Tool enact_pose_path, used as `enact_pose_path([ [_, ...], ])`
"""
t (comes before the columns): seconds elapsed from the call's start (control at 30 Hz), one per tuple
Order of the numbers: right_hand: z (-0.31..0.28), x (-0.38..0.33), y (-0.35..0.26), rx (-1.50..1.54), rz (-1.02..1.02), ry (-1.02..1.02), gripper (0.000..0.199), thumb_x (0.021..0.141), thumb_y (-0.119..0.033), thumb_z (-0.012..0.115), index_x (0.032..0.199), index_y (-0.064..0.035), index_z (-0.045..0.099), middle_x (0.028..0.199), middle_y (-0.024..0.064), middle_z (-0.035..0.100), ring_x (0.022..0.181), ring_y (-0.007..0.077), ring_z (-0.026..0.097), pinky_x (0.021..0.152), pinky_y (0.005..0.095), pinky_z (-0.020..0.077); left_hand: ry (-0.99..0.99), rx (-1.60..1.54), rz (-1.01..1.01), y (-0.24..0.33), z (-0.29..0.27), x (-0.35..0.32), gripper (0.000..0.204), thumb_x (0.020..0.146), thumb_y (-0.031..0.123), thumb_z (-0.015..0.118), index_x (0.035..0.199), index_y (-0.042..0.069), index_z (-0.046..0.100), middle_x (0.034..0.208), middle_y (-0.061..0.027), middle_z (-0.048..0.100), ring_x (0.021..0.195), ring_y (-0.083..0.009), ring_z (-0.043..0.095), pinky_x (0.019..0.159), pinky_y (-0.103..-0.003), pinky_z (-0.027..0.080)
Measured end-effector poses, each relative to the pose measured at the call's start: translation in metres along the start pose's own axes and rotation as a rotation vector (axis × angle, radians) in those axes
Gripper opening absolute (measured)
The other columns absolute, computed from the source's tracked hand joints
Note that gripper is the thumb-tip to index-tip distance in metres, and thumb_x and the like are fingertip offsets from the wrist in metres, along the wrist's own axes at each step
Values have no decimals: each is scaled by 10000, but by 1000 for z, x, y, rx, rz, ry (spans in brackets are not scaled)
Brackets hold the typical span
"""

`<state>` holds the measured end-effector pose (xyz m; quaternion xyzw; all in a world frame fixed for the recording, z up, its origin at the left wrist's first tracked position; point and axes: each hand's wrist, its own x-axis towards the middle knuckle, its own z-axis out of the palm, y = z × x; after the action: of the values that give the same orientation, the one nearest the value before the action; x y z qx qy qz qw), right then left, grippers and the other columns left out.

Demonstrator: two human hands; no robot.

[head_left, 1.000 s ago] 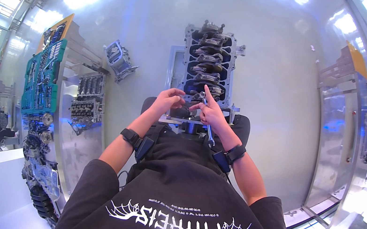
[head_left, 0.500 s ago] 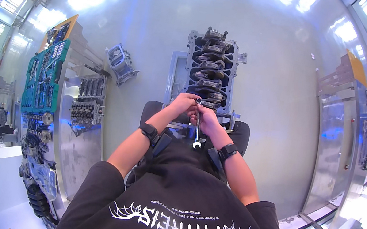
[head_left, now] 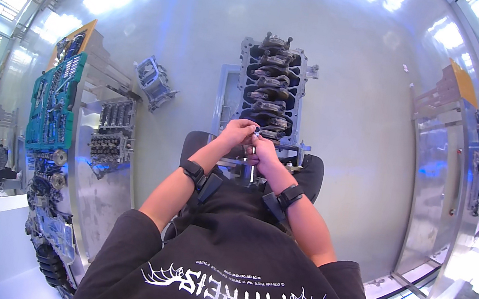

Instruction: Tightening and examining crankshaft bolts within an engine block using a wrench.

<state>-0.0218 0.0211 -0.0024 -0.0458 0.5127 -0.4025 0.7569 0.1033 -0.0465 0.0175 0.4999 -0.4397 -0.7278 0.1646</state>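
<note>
Overhead, I watch both hands meet at the near end of the engine block (head_left: 271,95), which stands on its stand with the crankshaft side up and its bearing caps in a row running away from me. My left hand (head_left: 237,134) is closed around a small bright metal part (head_left: 256,131) at the block's near edge, apparently to steady it. My right hand (head_left: 263,150) is wrapped tight on the handle of a slim wrench (head_left: 252,167) that hangs down from that part toward my chest; held this way, the tool can be turned while the other hand keeps the part in place. Both wrists carry black straps with small boxes.

Left of the block, a steel worktop (head_left: 98,190) carries a cylinder head (head_left: 112,130) and gears, laid within arm's reach. Farther left of the block lies a teal tool tray (head_left: 52,100) with an orange edge, its sockets in rows. A loose housing casting (head_left: 154,81) sits on the floor just left of the block. Right of the block stands a steel rack (head_left: 443,174) with an orange top.
</note>
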Motion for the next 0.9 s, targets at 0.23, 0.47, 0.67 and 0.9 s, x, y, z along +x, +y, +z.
enact_pose_path([
  [0.23, -10, -15, -45, -533, 95, -52, 307, 1006, -283, 436, 890, -43, 590, 554, -35, 418, 410, 50, 279, 378, 235, 181, 8, 14, -31, 1, 1, 2, 221, 955, 191, 541, 1094, 34, 609, 946, -60, 652, 845, -144, 650, 704, -293, 541],
  [0.47, -13, 7, -37, -1436, -207, 232, 414, 887, -364, 562, 1069, -3, 655, 1057, 220, 659, 1042, 361, 622, 865, 446, 500, 5, 143, 2, 7, 0, 5, 214, 938, 129, 541, 1096, -14, 559, 895, -137, 683, 687, -218, 696, 571, -298, 569],
  [0.67, -5, 4, -68, -1610, -69, 186, 440, 844, -400, 598, 1080, -35, 665, 1089, 202, 657, 1027, 348, 634, 856, 437, 511, 3, 194, -7, 6, 6, 6, 216, 947, 177, 522, 1109, 44, 576, 891, -78, 693, 665, -167, 689, 533, -247, 474],
  [0.9, -8, 6, -79, -1664, -84, 140, 431, 784, -402, 636, 1028, -52, 698, 1044, 184, 677, 988, 331, 655, 819, 427, 526, -14, 189, 44, 4, 7, 4, 201, 946, 152, 511, 1099, 44, 583, 870, -87, 693, 656, -163, 682, 529, -243, 466],
])
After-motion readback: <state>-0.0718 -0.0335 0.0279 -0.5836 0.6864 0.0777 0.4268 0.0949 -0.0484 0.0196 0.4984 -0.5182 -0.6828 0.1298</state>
